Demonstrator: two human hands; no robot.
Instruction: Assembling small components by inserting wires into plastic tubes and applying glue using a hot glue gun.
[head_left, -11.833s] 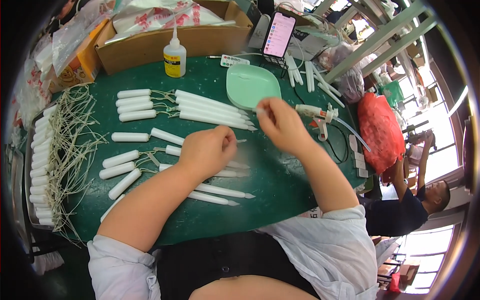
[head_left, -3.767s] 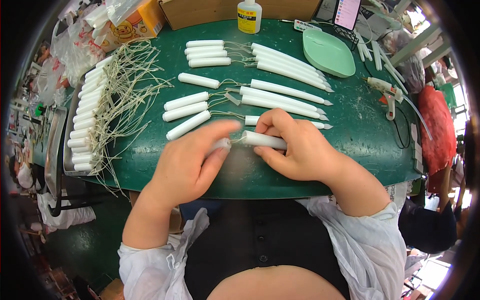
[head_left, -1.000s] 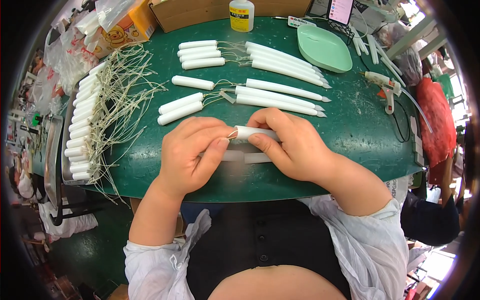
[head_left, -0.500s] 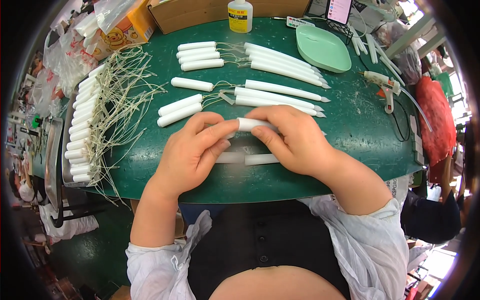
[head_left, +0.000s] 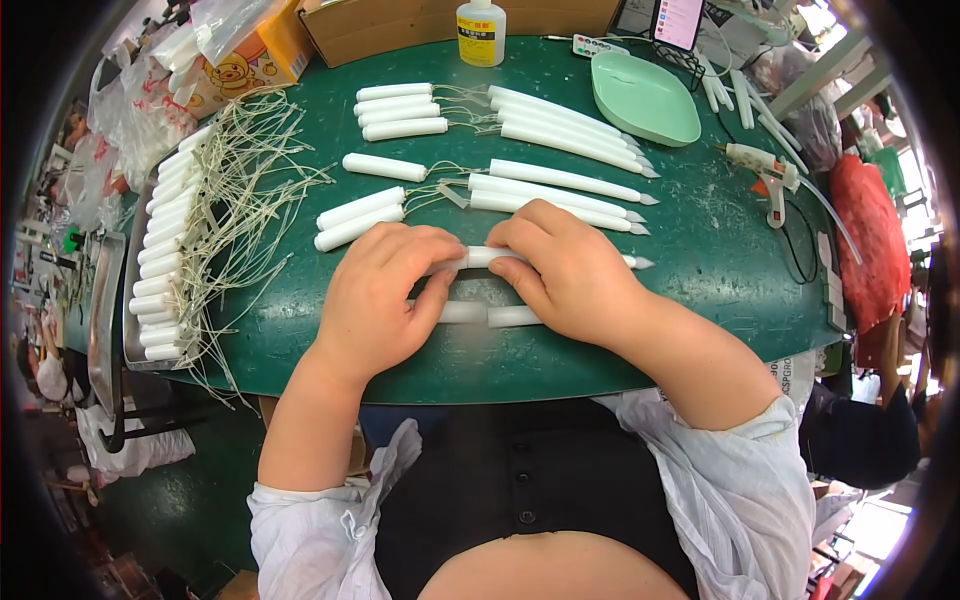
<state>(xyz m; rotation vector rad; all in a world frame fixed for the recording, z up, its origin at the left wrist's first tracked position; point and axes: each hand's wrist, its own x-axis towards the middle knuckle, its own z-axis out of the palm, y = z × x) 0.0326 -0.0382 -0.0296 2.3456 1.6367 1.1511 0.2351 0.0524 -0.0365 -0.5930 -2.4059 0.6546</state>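
Between my two hands lies a white LED taper candle, held level above the table, its pointed tip showing past my right hand. My left hand is closed round its left part, thumb and fingers pinching. My right hand pinches it just to the right, with thumb below and fingers above. A seam shows near my left fingertips; the rest is covered by my hands. Just below lies another white candle in two pieces, a left tube and a right tube, partly hidden by my hands.
Beyond my hands lie rows of short white tubes wired to long tapers. A metal tray of wired tubes stands left. Farther back are a glue bottle and a green dish; a glue gun lies right.
Both hands have come closer together on the candle. The piece in my right hand has shifted slightly left and down, and the candle's tip now shows more clearly.
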